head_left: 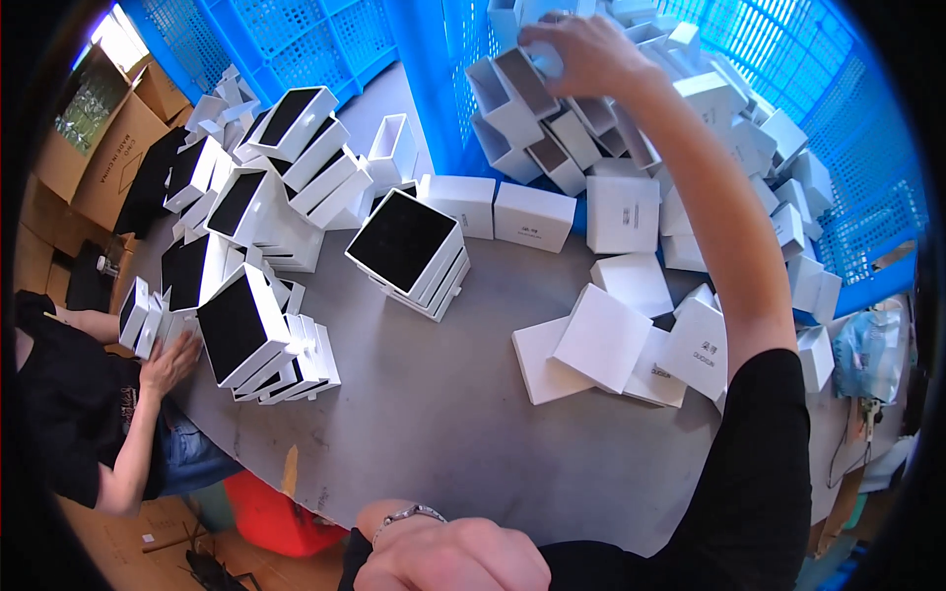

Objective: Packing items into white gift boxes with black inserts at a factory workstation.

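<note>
My right hand (pixel 591 57) reaches far out over a heap of white boxes (pixel 567 148) in a blue plastic crate. Its fingers bend round something pale bluish-white (pixel 546 61), too unclear to name, beside an open box with a brown inside. Down at the near edge, in front of my body, my left hand (pixel 458 557) is closed in a fist, a bracelet on its wrist; no object shows in it. Between my arms, a short stack of white box trays with black insides (pixel 406 236) stands on the grey table (pixel 424 424).
Leaning stacks of black-lined trays (pixel 241 325) fill the table's left side. Closed white boxes (pixel 601 340) lie flat and overlapping under my right forearm. A co-worker's hand (pixel 169 362) touches trays at far left. A red stool (pixel 281 517) stands below the table edge.
</note>
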A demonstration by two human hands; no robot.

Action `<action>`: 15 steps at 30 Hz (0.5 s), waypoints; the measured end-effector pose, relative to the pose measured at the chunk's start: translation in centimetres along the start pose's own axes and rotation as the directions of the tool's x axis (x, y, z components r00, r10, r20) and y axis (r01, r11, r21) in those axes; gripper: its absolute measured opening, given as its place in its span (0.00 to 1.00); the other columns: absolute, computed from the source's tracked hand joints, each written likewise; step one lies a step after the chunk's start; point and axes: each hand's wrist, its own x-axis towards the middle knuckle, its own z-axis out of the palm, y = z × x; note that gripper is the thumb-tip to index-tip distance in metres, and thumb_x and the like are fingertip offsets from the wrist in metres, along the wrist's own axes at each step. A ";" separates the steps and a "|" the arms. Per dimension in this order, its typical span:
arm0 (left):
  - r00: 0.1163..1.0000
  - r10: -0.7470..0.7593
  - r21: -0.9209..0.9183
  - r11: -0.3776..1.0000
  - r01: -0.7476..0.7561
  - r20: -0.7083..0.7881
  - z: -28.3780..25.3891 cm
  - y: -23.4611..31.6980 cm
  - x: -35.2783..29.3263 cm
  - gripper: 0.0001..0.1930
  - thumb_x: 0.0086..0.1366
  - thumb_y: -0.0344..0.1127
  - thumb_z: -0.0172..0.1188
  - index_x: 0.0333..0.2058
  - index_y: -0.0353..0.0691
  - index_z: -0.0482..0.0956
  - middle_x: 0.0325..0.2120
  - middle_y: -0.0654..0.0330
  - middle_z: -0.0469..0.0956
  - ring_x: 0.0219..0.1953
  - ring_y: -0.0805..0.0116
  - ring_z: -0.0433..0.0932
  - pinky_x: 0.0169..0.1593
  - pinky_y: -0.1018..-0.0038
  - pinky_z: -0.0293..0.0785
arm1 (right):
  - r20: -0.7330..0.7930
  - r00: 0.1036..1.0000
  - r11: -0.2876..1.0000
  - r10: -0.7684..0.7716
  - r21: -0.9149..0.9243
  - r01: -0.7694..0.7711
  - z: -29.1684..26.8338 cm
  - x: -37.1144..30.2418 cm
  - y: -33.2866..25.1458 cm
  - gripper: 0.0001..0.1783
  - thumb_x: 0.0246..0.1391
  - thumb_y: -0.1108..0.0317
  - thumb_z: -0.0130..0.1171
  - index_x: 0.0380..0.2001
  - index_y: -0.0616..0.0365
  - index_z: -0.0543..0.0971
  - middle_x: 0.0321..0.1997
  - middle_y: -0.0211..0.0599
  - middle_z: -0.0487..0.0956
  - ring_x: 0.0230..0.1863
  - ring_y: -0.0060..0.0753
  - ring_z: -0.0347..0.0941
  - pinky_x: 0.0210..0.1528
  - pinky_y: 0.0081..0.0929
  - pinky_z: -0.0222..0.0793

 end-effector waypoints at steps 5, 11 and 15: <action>0.994 0.058 0.059 0.996 -0.064 0.094 -1.1 2.3 -1.5 0.04 0.63 0.30 0.69 0.33 0.43 0.81 0.37 0.55 0.80 0.39 0.60 0.76 0.42 0.71 0.77 | 0.163 0.987 0.983 0.018 -0.181 0.012 -7.0 -6.1 -6.7 0.33 0.44 0.65 0.71 0.57 0.41 0.76 0.60 0.40 0.75 0.49 0.43 0.82 0.49 0.40 0.78; 0.992 0.128 0.057 0.990 -0.128 0.015 0.5 4.0 -2.7 0.05 0.62 0.29 0.70 0.36 0.41 0.83 0.38 0.54 0.81 0.39 0.61 0.77 0.41 0.73 0.78 | 0.584 0.805 0.974 0.099 -0.221 0.041 -10.1 -12.2 -8.6 0.24 0.50 0.65 0.66 0.53 0.49 0.77 0.57 0.42 0.77 0.47 0.41 0.81 0.50 0.39 0.77; 0.993 0.117 0.024 0.993 -0.117 0.010 0.6 4.6 -2.5 0.04 0.63 0.29 0.69 0.35 0.40 0.82 0.37 0.55 0.81 0.37 0.61 0.77 0.40 0.73 0.77 | 0.214 0.977 0.999 -0.022 -0.034 0.030 -9.0 -11.1 -11.0 0.22 0.54 0.62 0.62 0.52 0.55 0.78 0.56 0.42 0.77 0.51 0.40 0.78 0.55 0.39 0.73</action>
